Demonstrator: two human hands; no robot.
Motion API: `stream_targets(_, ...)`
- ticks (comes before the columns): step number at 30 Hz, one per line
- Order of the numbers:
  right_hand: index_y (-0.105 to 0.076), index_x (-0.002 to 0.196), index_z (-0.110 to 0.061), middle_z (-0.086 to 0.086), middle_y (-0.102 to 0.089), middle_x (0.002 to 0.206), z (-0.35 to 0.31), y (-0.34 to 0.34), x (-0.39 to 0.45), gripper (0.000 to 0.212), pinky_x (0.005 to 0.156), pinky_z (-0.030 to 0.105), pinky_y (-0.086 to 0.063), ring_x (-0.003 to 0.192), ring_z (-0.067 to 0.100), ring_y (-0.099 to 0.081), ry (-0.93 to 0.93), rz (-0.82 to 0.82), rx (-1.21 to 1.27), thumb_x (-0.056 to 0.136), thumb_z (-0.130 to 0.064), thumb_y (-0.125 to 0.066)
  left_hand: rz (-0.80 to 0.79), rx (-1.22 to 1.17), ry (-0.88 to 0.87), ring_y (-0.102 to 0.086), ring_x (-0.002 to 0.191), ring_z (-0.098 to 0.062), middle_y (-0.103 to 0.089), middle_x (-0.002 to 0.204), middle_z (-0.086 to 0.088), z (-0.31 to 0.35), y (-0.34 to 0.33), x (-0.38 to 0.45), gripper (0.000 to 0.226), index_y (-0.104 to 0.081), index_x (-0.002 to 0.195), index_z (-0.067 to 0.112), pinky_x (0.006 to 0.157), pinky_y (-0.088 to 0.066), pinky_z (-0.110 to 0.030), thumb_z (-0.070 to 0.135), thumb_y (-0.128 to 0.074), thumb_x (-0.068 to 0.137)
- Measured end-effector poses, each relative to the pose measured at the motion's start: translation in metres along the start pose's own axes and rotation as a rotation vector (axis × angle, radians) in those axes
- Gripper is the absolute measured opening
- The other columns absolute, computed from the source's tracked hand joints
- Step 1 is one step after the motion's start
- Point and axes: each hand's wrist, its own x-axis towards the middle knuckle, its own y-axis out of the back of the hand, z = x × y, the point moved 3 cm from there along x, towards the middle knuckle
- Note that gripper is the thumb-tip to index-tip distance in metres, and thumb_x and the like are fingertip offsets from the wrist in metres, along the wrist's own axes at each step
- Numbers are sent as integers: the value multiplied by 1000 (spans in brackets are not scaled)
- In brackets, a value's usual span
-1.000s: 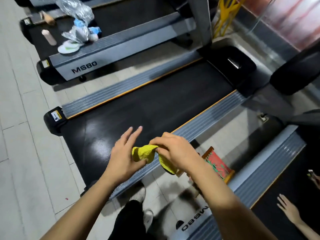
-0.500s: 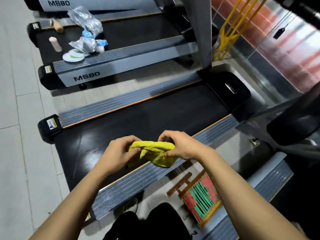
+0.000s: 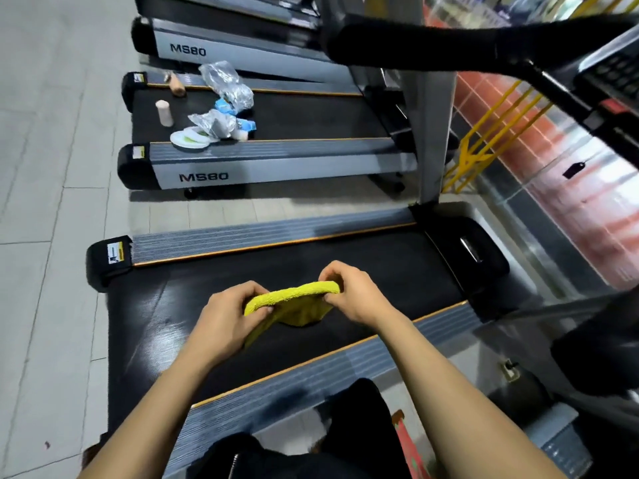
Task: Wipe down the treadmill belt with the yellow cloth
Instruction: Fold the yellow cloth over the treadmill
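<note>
A yellow cloth (image 3: 294, 302) is stretched between both hands, just above the black treadmill belt (image 3: 363, 267). My left hand (image 3: 228, 323) pinches its near-left end. My right hand (image 3: 356, 295) pinches its far-right end. The cloth's folded top edge runs between the two grips and its lower part sags towards the belt; whether it touches the belt I cannot tell. The belt is glossy, with a light patch at its left end.
Grey ribbed side rails (image 3: 262, 236) flank the belt. A black motor cover (image 3: 466, 250) closes its right end. A neighbouring treadmill (image 3: 204, 176) carries plastic bags (image 3: 224, 84), a plate and small bottles. A black handrail (image 3: 449, 46) crosses overhead. A red patterned stool (image 3: 408, 447) stands by my legs.
Both hands moved forward over the belt and pulled apart, spreading the bunched cloth into a flat strip. The view tilted up towards the front of the treadmill.
</note>
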Motion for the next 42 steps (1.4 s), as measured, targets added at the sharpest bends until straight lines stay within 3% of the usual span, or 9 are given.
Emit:
stream_targets(8, -60, 98, -32, -11, -53, 96, 72, -39, 74, 26, 84, 32, -46, 91, 11, -55, 108, 80, -162, 81, -14, -67, 65, -15, 58, -65, 88, -7, -67, 90, 20, -52, -82, 52, 15, -57, 96, 43, 77, -53, -38, 43, -61, 81)
stream_targets(11, -60, 97, -33, -12, -57, 97, 134, -64, 118, 27, 81, 29, -47, 88, 7, -57, 95, 109, -150, 82, -12, -66, 91, -50, 90, -62, 87, -5, -65, 90, 19, -86, -145, 87, 14, -56, 95, 43, 77, -52, -36, 37, -64, 85)
stream_targets(16, -61, 92, -34, -12, -59, 94, 253, -107, 172, 26, 71, 12, -40, 87, 3, -58, 43, 174, 2, 82, -11, -68, 88, -67, 99, -60, 85, -5, -62, 90, 18, -137, -261, 144, 14, -58, 96, 39, 75, -52, -37, 32, -68, 87)
stream_targets(23, -61, 87, -28, -6, -59, 91, 419, -133, 219, 21, 69, 16, -43, 85, 14, -59, 49, 240, 223, 81, -7, -63, 58, -105, 97, -60, 88, -8, -62, 93, 16, -175, -414, 214, 16, -59, 97, 42, 76, -51, -36, 29, -65, 91)
stream_targets(34, -66, 111, -27, -7, -68, 96, 662, -103, 290, 30, 81, 21, -51, 92, 11, -65, 15, 357, 490, 88, -10, -73, -90, -162, 101, -62, 76, -10, -70, 85, 14, -173, -635, 340, 5, -65, 100, 35, 70, -46, -18, 33, -64, 95)
stream_targets(36, -67, 109, -31, -6, -70, 95, 704, -92, 307, 28, 85, 27, -53, 97, 14, -65, -2, 381, 468, 87, -15, -75, -129, -207, 115, -65, 82, -8, -72, 88, 14, -169, -673, 365, 4, -68, 98, 33, 74, -47, -19, 31, -66, 94)
stream_targets(39, -68, 107, -35, -11, -70, 94, 758, -73, 337, 25, 85, 26, -52, 97, 9, -65, -23, 392, 386, 87, -21, -75, -185, -284, 154, -68, 85, -7, -74, 90, 12, -166, -731, 402, 6, -69, 96, 33, 81, -52, -31, 28, -68, 94)
stream_targets(42, -69, 108, -37, -18, -70, 99, 800, -51, 373, 22, 88, 24, -51, 99, 0, -63, -46, 353, 251, 87, -31, -74, -233, -283, 194, -64, 73, -2, -72, 83, 12, -163, -787, 439, 5, -65, 89, 32, 73, -51, -30, 31, -68, 93)
